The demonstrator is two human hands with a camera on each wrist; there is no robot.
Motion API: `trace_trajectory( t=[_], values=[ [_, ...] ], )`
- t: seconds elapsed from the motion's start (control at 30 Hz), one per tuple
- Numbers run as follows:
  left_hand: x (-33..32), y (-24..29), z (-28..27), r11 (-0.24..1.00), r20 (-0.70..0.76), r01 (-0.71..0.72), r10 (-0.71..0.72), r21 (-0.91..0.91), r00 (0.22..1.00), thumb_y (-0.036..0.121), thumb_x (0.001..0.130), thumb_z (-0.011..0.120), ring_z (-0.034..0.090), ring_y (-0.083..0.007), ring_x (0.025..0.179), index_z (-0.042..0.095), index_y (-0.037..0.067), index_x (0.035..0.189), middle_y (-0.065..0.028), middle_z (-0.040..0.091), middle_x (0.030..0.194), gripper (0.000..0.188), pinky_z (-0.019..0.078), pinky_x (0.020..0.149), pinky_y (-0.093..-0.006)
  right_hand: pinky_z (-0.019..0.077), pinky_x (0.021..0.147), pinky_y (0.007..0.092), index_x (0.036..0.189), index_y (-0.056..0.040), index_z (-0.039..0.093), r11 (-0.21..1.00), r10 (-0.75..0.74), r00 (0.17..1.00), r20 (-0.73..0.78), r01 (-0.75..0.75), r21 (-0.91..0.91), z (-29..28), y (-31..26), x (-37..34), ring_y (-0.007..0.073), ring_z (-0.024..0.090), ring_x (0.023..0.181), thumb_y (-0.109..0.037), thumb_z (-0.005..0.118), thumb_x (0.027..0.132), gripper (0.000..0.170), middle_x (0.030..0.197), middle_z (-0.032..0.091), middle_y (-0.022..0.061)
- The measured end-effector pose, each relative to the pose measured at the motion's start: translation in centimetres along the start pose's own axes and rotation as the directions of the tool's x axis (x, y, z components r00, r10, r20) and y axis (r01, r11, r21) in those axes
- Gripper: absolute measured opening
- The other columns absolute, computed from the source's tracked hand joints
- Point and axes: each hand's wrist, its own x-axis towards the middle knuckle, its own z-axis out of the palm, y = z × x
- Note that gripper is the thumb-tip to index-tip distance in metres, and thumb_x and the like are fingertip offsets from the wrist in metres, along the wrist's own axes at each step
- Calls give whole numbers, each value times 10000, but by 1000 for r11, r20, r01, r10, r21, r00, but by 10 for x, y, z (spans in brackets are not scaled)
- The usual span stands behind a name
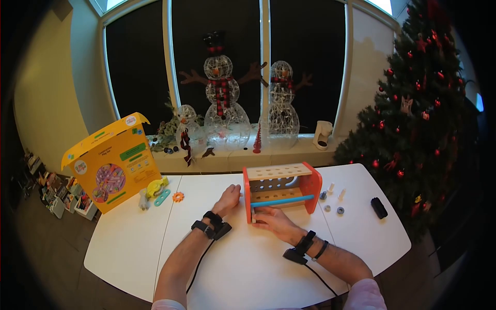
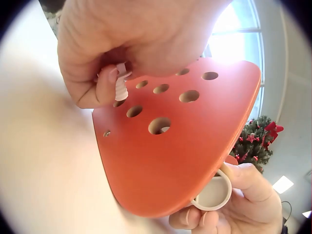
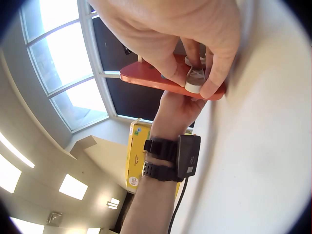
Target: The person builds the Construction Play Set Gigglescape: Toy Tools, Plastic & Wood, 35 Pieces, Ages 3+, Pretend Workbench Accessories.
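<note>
A wooden toy toolbox (image 1: 279, 170) with red end panels and a blue bar (image 1: 283, 201) stands on the white table. At its left end, my left hand (image 1: 227, 200) pinches a white threaded plastic screw (image 2: 121, 91) beside the holes of the red end panel (image 2: 151, 170). My right hand (image 1: 276, 223) reaches to the front lower edge of that same panel. Between its thumb and fingers it holds a cream plastic piece with a rounded, ring-like end (image 2: 214, 193), close against the panel. Fingers hide much of this piece in the right wrist view.
Grey and pale bolts and nuts (image 1: 340, 211) lie right of the toolbox, with a black object (image 1: 378, 208) farther right. A yellow box (image 1: 113, 165) stands at the left. Near it lie a teal wrench-like piece (image 1: 162, 197), an orange gear (image 1: 178, 197) and a yellow-green toy (image 1: 156, 187).
</note>
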Motion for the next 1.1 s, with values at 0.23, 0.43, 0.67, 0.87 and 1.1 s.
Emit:
trace_trajectory(
  t=[0.23,0.43,0.67,0.87,1.1],
  values=[
    [22,-19,8,999,80,-2,6,-52,997,395,1190,440,623,-206,793,601,-24,1177,-107,686,965,449,537,727,-395,582,1077,350,1417,-60,686,1000,-24,1000,20,24,-14,-2,4,1,149,702,1210,-113,725,1072,350,1343,729,22],
    [-9,27,21,950,12,46,-44,-309,999,469,1200,416,595,-156,815,491,-13,1292,-58,642,961,497,507,707,-341,579,1091,356,1433,-44,681,1000,-13,1000,0,13,-23,1,3,1,145,699,1216,-122,722,1077,367,1384,719,34],
    [-5,30,-10,953,304,262,-208,-151,930,641,1161,283,618,-164,894,601,112,1235,-31,667,984,622,481,800,-352,594,1091,346,1355,-23,703,999,-48,999,-1,48,3,0,5,0,160,696,1217,-143,748,1064,318,1334,707,49],
    [-8,40,-5,965,288,238,-198,-110,937,570,1145,314,665,-182,913,673,130,1206,-44,715,1037,571,529,814,-368,594,1096,346,1396,-27,692,998,-63,998,19,63,26,-3,9,5,160,713,1215,-110,721,1076,331,1371,709,45],
    [-8,19,-5,877,256,176,-64,-446,965,392,1191,432,715,-287,1146,537,17,1350,-175,670,1323,420,607,1039,-434,619,1056,334,1343,0,704,996,-74,997,7,73,59,-1,7,2,157,703,1192,-139,730,1071,306,1322,710,56]
  ],
)
